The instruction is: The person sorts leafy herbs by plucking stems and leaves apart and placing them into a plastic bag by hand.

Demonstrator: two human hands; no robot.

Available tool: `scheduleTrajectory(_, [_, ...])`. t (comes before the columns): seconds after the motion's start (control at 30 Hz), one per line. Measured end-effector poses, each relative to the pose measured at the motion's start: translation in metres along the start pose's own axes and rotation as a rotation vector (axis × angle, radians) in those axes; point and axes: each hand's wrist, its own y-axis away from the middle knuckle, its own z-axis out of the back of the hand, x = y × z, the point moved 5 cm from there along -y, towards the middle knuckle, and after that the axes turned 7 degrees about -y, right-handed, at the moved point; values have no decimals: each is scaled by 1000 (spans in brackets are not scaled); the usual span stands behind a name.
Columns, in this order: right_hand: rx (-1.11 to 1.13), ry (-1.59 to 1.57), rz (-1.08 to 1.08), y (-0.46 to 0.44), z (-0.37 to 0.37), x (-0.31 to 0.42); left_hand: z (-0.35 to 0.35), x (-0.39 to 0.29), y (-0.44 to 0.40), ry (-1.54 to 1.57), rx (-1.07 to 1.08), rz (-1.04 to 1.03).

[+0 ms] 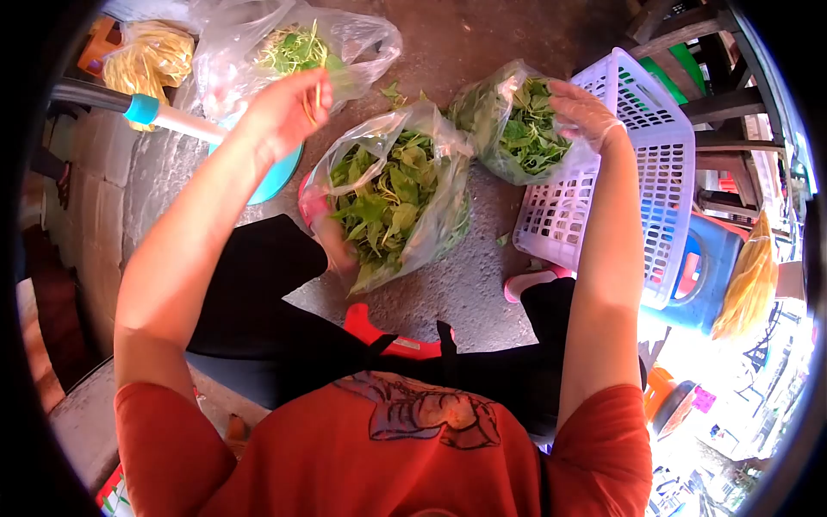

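In the head view, the person's left hand (pixel 297 112) is raised at the far left with its fingers curled; a thin yellowish strand shows at the fingers, but I cannot tell whether they grip it. Just beyond that hand, a clear bag (pixel 370 43) with pale stems and leaves (pixel 289 50) lies on the floor (pixel 482 267). The right hand (pixel 586 116), in what looks like a thin clear glove, is at the right edge of a smaller plastic bag (pixel 487 138) of green leaves (pixel 527 129). Its fingers are partly bent, and I cannot tell whether they hold anything.

Between the hands and nearer the person, a large open clear bag (pixel 444 228) full of loose green leaves (pixel 392 194) sits on the floor, close to the smaller bag. A white plastic basket (pixel 668 142) with slotted walls stands tilted to the right, just beside the smaller bag. Right of the basket is a blue plastic stool (pixel 719 250). On the left, a turquoise tub (pixel 280 183) stands below the left forearm, and a yellow bundle (pixel 151 60) lies farther away.
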Motion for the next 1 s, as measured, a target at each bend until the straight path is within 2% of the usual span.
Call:
scheduleTrajectory(0.03, [-48,24,2,3,2,1,12,-10,-13,-40,-12,-52])
scheduleTrajectory(0.1, [-143,66,11,7,7,4,39,-38,-42,-218,-216,-262])
scheduleTrajectory(0.13, [-184,78,111,5,11,0,52,-55,-56,-439,-286,-370])
scheduleTrajectory(0.17, [-207,51,118,10,8,4,61,-69,-67,-660,-358,-473])
scheduleTrajectory(0.23, [-248,0,126,30,0,14,70,-89,-83,-997,-667,-603])
scheduleTrajectory(0.33, [-415,-17,174,43,-6,13,97,-90,-125,-1310,-830,-838])
scheduleTrajectory(0.4, [-551,-25,229,47,-10,7,42,-97,-78,-1414,-680,-867])
scheduleTrajectory(0.43, [-511,-45,266,51,-22,14,7,-91,-52,-1462,-602,-882])
scheduleTrajectory(0.5, [-430,-82,333,69,-61,33,-37,-48,-30,-1121,-161,-930])
scheduleTrajectory(0.57, [-112,-281,311,76,-117,43,-63,12,-1,-1311,210,-752])
scheduleTrajectory(0.6, [39,-261,250,75,-144,41,-70,43,8,-1461,386,-761])
scheduleTrajectory(0.63, [190,-240,190,73,-172,34,-72,81,7,-1653,509,-491])
scheduleTrajectory(0.67, [384,455,384,67,-207,37,-62,118,1,-1677,564,-343])
scheduleTrajectory(0.7, [552,1162,558,59,-233,25,-60,141,-1,-1773,587,-254])
scheduleTrajectory(0.73, [506,1066,539,40,-245,-14,-57,153,-1,-1811,451,-243])
scheduleTrajectory(0.77, [456,970,518,22,-254,-54,-54,161,-6,-1859,376,-414])
scheduleTrajectory(0.83, [255,833,286,20,-246,-88,-48,180,-13,-1922,227,-766])
scheduleTrajectory(0.87, [158,760,165,26,-237,-98,-49,179,-9,-1961,170,-824])
scheduleTrajectory(0.97, [143,807,12,24,-206,-112,-49,171,-4,-2027,292,-736])
scheduleTrajectory(1.0, [91,763,51,21,-196,-113,-54,155,0,-2096,260,-647])
